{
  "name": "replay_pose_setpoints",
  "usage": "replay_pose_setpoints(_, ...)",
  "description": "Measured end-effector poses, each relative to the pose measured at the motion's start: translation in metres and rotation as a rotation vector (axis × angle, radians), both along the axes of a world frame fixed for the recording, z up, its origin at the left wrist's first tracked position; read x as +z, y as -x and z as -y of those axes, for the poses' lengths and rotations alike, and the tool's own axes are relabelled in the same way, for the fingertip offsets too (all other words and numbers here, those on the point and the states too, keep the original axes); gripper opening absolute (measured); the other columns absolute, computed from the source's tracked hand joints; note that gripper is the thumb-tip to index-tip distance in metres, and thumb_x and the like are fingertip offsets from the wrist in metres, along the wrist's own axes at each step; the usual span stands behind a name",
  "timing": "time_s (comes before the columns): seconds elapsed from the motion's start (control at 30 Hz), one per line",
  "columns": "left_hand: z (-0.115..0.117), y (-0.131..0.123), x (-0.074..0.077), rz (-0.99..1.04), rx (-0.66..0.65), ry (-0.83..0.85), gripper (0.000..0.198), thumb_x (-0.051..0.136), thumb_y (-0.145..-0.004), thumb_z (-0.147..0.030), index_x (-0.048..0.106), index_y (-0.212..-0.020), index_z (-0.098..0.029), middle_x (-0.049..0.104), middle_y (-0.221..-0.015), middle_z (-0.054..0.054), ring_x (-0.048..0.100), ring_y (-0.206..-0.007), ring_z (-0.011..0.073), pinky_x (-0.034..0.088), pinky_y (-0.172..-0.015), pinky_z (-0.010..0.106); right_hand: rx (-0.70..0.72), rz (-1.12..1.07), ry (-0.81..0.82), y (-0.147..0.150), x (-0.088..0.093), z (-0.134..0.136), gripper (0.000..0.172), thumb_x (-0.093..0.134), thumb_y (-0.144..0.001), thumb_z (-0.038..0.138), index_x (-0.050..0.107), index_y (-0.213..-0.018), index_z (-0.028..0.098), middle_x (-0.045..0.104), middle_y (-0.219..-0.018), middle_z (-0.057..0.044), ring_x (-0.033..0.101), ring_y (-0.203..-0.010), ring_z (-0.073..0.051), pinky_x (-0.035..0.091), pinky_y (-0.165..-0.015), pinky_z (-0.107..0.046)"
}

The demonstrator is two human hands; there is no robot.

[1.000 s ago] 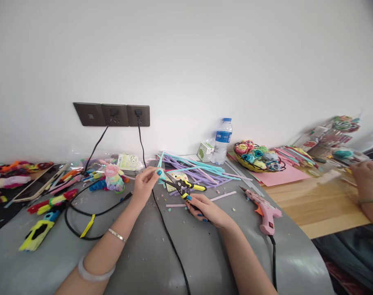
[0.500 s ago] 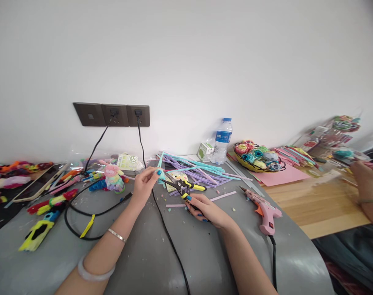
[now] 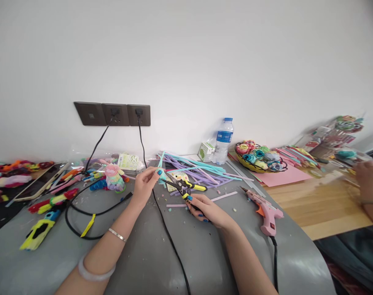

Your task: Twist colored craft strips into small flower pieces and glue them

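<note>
Between the thumb and fingers of my left hand (image 3: 145, 184) is a turquoise pipe cleaner (image 3: 162, 160), bent into a small fuzzy bunch at the fingertips with one end sticking up. My right hand (image 3: 206, 209) grips wire-cutting pliers (image 3: 196, 187) with yellow-and-black handles. The pliers' handles are spread and their dark jaws point left, at the bunch by my left fingertips; whether they touch it I cannot tell. Behind my hands lies a pile of purple and turquoise pipe cleaners (image 3: 201, 169). Loose lilac pieces (image 3: 224, 196) lie by the pliers.
To the right rests a pink glue gun (image 3: 267, 213) with a black cord. A water bottle (image 3: 224, 141) and a basket of fabric-like flowers (image 3: 260, 157) stand by the wall. Black cables (image 3: 166, 237) cross the grey table. At far right is another person's hand (image 3: 370, 182).
The view has shifted very slightly. My hands, the pipe cleaner and the pliers keep nearly the same position. The other person's hand at far right has moved a little.
</note>
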State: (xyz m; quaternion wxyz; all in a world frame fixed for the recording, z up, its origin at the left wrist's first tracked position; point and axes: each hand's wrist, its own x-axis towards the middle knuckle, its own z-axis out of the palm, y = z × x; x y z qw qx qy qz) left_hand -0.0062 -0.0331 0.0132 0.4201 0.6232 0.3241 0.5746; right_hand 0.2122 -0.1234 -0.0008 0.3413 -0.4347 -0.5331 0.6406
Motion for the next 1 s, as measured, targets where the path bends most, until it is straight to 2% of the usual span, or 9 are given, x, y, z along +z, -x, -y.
replay_pose_setpoints(0.4,0.0012,-0.0003,0.0036,0.001,0.002,-0.004,0.034,0.069,-0.079,-0.052,0.079,-0.08,-0.019,0.057,-0.066,0.003,0.044,-0.059,0.0135,0.037,-0.052,0.025,-0.003,0.014,-0.007,0.001,0.0027,0.0007,0.045,0.052,-0.09,0.06,0.048,-0.073,0.019,0.032,-0.05,0.009,0.021,-0.043,-0.006,0.019,-0.041,-0.021)
replay_pose_setpoints(0.73,0.0002,0.0003,0.0009,0.001,0.002,0.001,0.031,0.068,-0.08,-0.048,0.079,-0.081,-0.019,0.06,-0.068,0.003,0.044,-0.059,0.0132,0.036,-0.053,0.025,-0.011,0.018,0.006,0.0018,0.0045,0.0014,0.046,0.054,-0.088,0.062,0.048,-0.073,0.019,0.031,-0.05,0.009,0.021,-0.044,-0.006,0.018,-0.041,-0.021)
replay_pose_setpoints(1.0,0.0008,-0.0006,0.0026,-0.002,0.016,0.01,0.035,0.069,-0.078,-0.053,0.078,-0.078,-0.019,0.06,-0.067,0.003,0.044,-0.058,0.0137,0.036,-0.053,0.026,-0.019,0.011,0.008,0.002,0.0041,0.001,0.046,0.054,-0.088,0.062,0.049,-0.073,0.018,0.032,-0.051,0.009,0.02,-0.044,-0.006,0.016,-0.04,-0.021)
